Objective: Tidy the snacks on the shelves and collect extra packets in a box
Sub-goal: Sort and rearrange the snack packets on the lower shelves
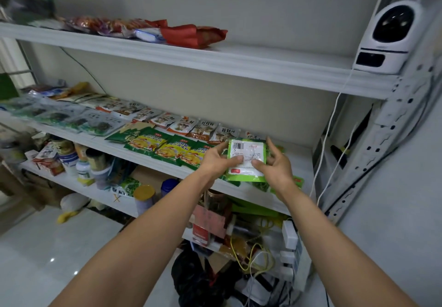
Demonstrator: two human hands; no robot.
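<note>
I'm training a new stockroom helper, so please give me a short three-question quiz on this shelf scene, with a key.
1. True or false: the left hand and the right hand both hold the green-and-white flat plastic packet.
2. Which shelf bears the white domed security camera? A: the top white shelf. B: the middle one. C: the lowest one.
3. What colour is the crumpled snack packet lying nearest that camera?

Key: 1 true; 2 A; 3 red.
</note>
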